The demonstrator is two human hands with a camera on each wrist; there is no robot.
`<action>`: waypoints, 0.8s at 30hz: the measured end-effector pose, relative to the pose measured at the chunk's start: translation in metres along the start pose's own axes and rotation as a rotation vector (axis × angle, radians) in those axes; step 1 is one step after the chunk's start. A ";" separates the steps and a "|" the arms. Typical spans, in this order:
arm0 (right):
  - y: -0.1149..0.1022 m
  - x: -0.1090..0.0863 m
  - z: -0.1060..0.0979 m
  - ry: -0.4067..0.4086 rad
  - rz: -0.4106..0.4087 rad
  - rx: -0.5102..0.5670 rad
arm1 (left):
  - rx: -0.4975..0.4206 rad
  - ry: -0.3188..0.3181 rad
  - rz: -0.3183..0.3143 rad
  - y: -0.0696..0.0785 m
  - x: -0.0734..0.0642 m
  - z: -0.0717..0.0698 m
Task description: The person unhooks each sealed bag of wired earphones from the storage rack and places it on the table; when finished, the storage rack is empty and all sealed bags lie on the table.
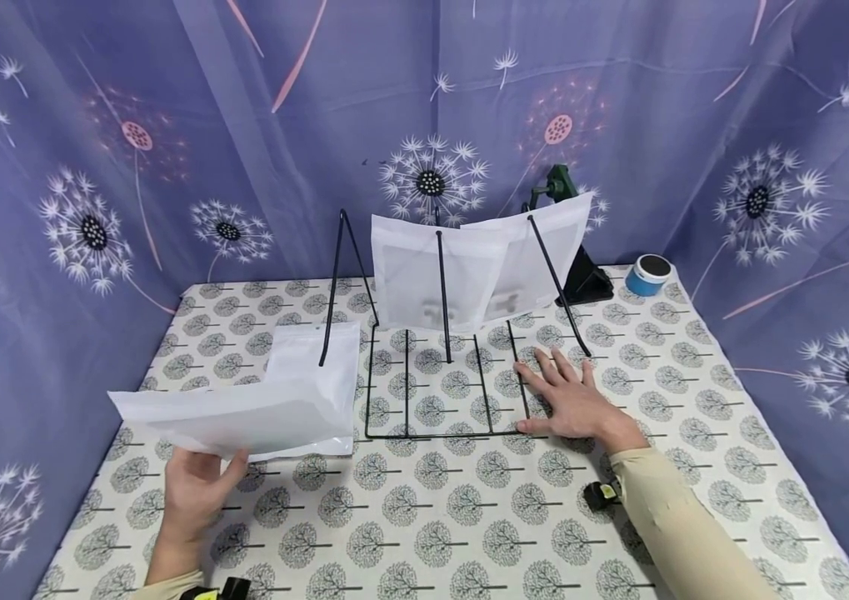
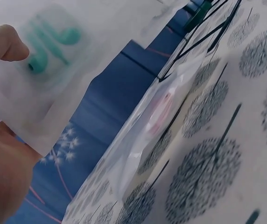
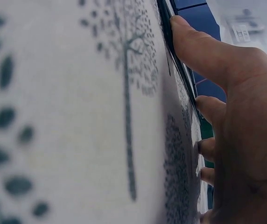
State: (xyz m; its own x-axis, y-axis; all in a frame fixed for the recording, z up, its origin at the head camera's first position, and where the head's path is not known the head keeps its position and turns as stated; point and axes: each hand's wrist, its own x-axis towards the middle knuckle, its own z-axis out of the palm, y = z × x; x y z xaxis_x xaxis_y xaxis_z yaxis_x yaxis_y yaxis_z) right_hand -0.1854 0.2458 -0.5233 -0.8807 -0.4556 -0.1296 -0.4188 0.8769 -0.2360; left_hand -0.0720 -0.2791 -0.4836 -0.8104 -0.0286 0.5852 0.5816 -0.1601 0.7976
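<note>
My left hand [image 1: 195,492] pinches the near edge of a white zip pouch [image 1: 229,417], held tilted above the table at the left. Through its film in the left wrist view, green earphones [image 2: 38,58] show, with the thumb against the pouch. Beneath it, a second white pouch [image 1: 313,350] lies flat; something pinkish shows through it in the left wrist view. My right hand [image 1: 574,404] rests spread on the table, thumb and fingertips at the right side of a black wire rack [image 1: 407,383]. Two white pouches, a left one [image 1: 409,267] and a right one [image 1: 547,258], lean upright in the rack.
Behind the rack stands a dark green and black device [image 1: 581,279]. A blue round canister with a dark top [image 1: 647,277] sits at the back right corner. Purple dandelion curtains [image 1: 304,150] enclose the tree-print tablecloth [image 1: 469,533] at the back and sides.
</note>
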 end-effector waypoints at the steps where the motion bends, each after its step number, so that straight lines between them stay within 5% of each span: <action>1: 0.000 0.000 0.000 0.000 -0.001 0.001 | 0.001 0.002 -0.005 0.001 0.000 -0.003; 14: -0.001 0.000 0.000 -0.006 0.000 0.017 | 0.011 0.075 -0.067 0.013 0.002 -0.036; 24: -0.001 -0.001 -0.002 -0.009 0.005 0.013 | 0.018 0.112 -0.015 0.012 0.005 -0.061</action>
State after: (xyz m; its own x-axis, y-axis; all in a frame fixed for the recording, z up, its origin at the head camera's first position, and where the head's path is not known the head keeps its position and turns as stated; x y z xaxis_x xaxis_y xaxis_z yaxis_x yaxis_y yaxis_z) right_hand -0.1847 0.2452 -0.5213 -0.8809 -0.4523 -0.1393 -0.4113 0.8773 -0.2475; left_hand -0.0731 -0.3414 -0.4802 -0.8212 -0.1362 0.5541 0.5698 -0.1431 0.8093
